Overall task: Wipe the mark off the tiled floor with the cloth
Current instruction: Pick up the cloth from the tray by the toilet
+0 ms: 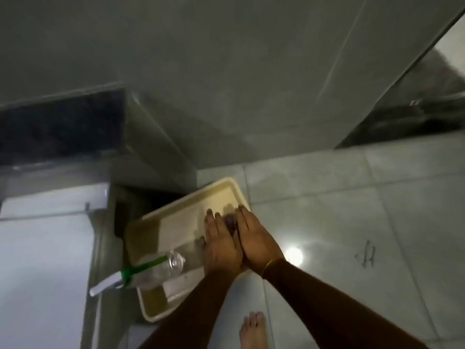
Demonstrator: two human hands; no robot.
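A dark scribbled mark (366, 255) sits on the pale tiled floor (327, 197), to the right of my hands. My left hand (219, 241) and my right hand (258, 238) are pressed palm to palm over a cream tray (227, 183). Their fingers are stretched out. A small dark wad (231, 224), which looks like the cloth, is squeezed between the palms, and most of it is hidden. Both hands hover well left of the mark and do not touch the floor.
A clear plastic bottle (161, 267) with a green label lies across the tray's left side. A white appliance (37, 248) stands at the left and a grey wall (226, 84) behind. My bare foot (253, 328) rests on the tiles below my hands. A lamp glare (294, 255) shines on the floor.
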